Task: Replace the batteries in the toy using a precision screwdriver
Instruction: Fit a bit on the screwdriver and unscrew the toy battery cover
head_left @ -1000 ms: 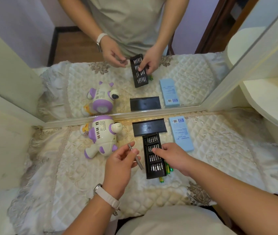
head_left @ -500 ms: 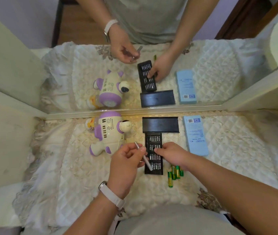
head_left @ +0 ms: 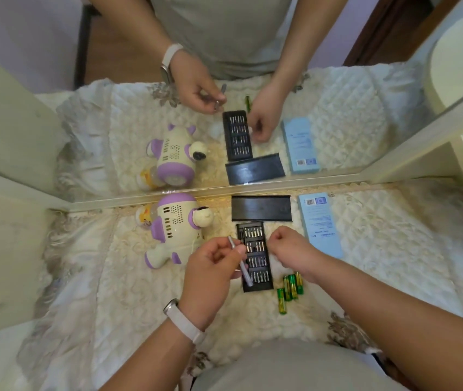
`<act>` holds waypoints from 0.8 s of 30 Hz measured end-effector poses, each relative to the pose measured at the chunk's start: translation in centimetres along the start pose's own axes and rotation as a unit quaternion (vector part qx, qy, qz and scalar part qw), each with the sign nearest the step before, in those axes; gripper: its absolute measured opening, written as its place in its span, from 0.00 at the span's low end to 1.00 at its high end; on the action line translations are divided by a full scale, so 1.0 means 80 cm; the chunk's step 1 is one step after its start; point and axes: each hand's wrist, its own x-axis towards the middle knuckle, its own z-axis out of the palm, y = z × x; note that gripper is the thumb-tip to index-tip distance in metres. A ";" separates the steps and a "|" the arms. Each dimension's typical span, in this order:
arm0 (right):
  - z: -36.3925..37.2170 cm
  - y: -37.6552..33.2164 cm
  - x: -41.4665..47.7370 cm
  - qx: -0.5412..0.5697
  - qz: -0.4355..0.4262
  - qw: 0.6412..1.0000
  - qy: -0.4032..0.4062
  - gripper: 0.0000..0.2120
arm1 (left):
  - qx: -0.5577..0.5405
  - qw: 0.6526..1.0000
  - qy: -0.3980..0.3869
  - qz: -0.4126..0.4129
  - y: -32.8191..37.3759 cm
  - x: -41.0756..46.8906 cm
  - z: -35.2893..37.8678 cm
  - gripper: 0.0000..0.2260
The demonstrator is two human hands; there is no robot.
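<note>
The left hand (head_left: pixel 213 268) pinches the screwdriver (head_left: pixel 241 262). The right hand (head_left: pixel 291 251) curls over the bit tray (head_left: pixel 255 244); whether it holds something, I cannot tell.

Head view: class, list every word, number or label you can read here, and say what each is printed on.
Nothing is clear enough to quote.
blue box: printed lines and a code patch, all too small and blurred to read.
green batteries: markings too blurred to read.
toy and bit tray: no text shows.
</note>
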 end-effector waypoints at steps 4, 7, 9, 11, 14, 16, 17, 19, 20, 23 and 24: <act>-0.014 0.002 -0.026 0.112 -0.015 0.993 -0.027 0.09 | 0.001 1.000 0.012 0.014 0.002 -0.013 0.002 0.03; -0.025 0.005 -0.050 0.176 -0.045 0.983 -0.037 0.14 | -0.012 1.000 0.007 0.016 0.007 -0.030 0.012 0.03; -0.032 0.007 -0.065 0.210 -0.059 0.974 -0.060 0.15 | -0.013 1.000 0.009 0.022 0.010 -0.041 0.019 0.03; -0.041 0.009 -0.080 0.254 -0.072 0.960 -0.090 0.14 | -0.011 0.999 0.017 0.033 0.014 -0.052 0.027 0.03; -0.054 0.011 -0.101 0.309 -0.094 0.938 -0.126 0.13 | -0.022 0.998 0.024 0.044 0.024 -0.070 0.037 0.03; -0.062 0.011 -0.114 0.311 -0.104 0.935 -0.134 0.13 | -0.024 0.998 0.027 0.048 0.031 -0.081 0.041 0.03; -0.065 0.011 -0.120 0.307 -0.111 0.935 -0.136 0.13 | -0.022 0.998 0.027 0.053 0.035 -0.087 0.043 0.03; -0.072 0.012 -0.130 0.292 -0.130 0.937 -0.139 0.12 | -0.013 0.997 0.031 0.065 0.042 -0.095 0.045 0.03; -0.075 0.011 -0.133 0.279 -0.143 0.939 -0.140 0.10 | -0.007 0.997 0.034 0.071 0.045 -0.098 0.046 0.03; -0.084 0.008 -0.145 0.220 -0.182 0.947 -0.144 0.08 | 0.010 0.996 0.041 0.082 0.052 -0.107 0.049 0.03; -0.086 0.007 -0.148 0.195 -0.195 0.950 -0.146 0.07 | 0.016 0.996 0.042 0.082 0.053 -0.109 0.051 0.03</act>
